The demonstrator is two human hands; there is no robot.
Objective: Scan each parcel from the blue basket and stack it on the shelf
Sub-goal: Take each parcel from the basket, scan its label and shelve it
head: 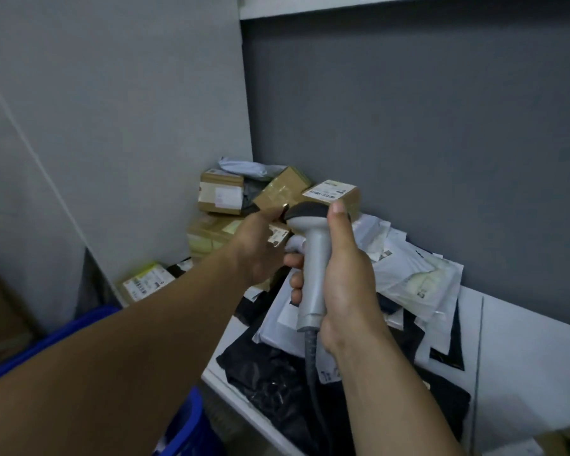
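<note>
1. The grey scanner [313,258] is gripped round its handle by the right hand [346,281] at the centre of the frame.
2. A small labelled parcel [278,236] is held in the curled left hand [255,248], just left of the scanner's head.
3. Cardboard boxes [222,195] and white mailers [408,268] are piled on the shelf [524,350] behind the hands.
4. The blue basket [185,422] is seen at lower left.
</note>
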